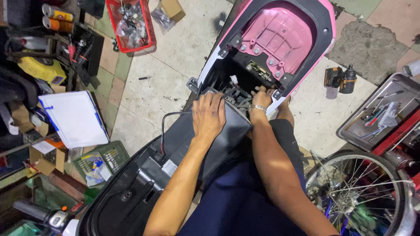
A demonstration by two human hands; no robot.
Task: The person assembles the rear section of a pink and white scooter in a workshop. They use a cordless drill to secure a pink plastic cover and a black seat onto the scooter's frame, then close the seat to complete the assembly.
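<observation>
I look down on a scooter with its seat (284,39) tipped up, showing a pink underside with a black rim. My left hand (209,114) lies flat on a dark grey box-shaped part (227,135) set in the open under-seat bay. My right hand (261,98), with a metal bracelet at the wrist, reaches into the bay beside the wiring and a white connector (234,80); its fingertips are hidden among the parts. A black cable (168,120) loops from the grey part toward the black body panel (131,192).
A red basket (131,24) of parts and spray cans (57,17) lie at the top left. A white board (74,118) and green crate (98,164) sit left. A cordless drill (340,79), a metal tool tray (380,116) and a bicycle wheel (363,192) are to the right.
</observation>
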